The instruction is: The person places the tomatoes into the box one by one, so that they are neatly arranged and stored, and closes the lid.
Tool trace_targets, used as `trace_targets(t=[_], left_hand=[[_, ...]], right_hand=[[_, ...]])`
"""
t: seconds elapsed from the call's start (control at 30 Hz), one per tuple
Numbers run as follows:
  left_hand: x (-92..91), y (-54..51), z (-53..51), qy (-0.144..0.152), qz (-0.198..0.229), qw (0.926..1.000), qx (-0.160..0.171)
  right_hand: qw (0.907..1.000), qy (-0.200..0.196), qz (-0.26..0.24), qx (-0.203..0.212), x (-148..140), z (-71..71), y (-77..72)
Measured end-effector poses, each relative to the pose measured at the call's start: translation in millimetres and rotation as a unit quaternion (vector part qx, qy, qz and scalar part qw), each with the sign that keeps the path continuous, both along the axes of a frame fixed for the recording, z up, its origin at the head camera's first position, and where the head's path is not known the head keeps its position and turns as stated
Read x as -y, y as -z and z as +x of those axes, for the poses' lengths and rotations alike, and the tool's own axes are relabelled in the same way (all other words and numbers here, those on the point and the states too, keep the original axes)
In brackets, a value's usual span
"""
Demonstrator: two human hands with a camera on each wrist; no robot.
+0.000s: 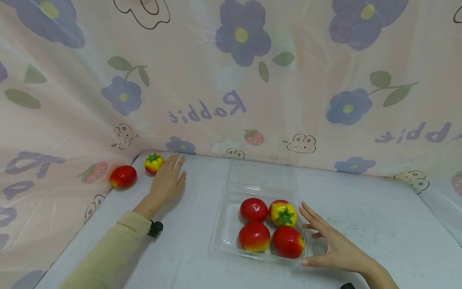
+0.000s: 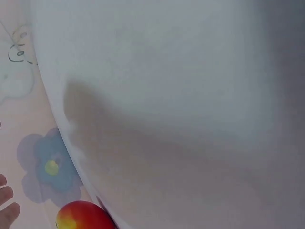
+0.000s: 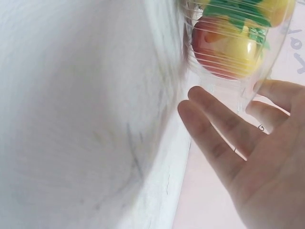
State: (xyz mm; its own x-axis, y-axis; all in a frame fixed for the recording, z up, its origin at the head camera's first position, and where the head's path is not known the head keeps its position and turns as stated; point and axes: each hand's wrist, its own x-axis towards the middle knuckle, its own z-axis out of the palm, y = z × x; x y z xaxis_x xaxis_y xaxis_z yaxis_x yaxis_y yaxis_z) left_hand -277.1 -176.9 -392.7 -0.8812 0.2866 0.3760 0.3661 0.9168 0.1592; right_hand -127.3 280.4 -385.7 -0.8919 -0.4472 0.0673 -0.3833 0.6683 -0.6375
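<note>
A clear plastic box (image 1: 225, 228) holds several red and yellow fruits, one (image 1: 254, 237) at its near left. At the box's right side is the right hand (image 1: 335, 245), fingers spread and thumb by the near corner; in the right wrist view this hand (image 3: 262, 138) is close to the box wall (image 3: 224, 81). The left hand (image 1: 167, 180) hovers or rests beside a yellow-red fruit (image 1: 153, 163) at the far left, fingers extended and partly covering it. Whether they touch is unclear. Only fingertips (image 2: 7, 202) of that hand show in the left wrist view.
Another red fruit (image 1: 123, 177) lies at the table's left edge. The box's clear lid (image 1: 261, 176) is folded back toward the patterned curtain (image 1: 205, 72), which stands behind and to the left of the white table (image 1: 195, 257).
</note>
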Motion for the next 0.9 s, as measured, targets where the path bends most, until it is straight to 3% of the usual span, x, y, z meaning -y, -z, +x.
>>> trace_targets(t=[0.33,0.57,0.9], left_hand=[[9.1,1.3,-9.5,-0.021,-0.009,0.9997,0.009],[13.5,-1.0,-11.8,-0.037,-0.010,0.9992,-0.006],[21.2,-0.6,-18.5,-0.065,0.013,0.9976,0.017]], right_hand=[[1.0000,0.002,0.001,0.001,1,-0.1,0.3],[1.0000,0.000,-0.001,-0.002,1,0.1,0.3],[1.0000,-0.001,-0.001,-0.003,0,-0.3,0.7]])
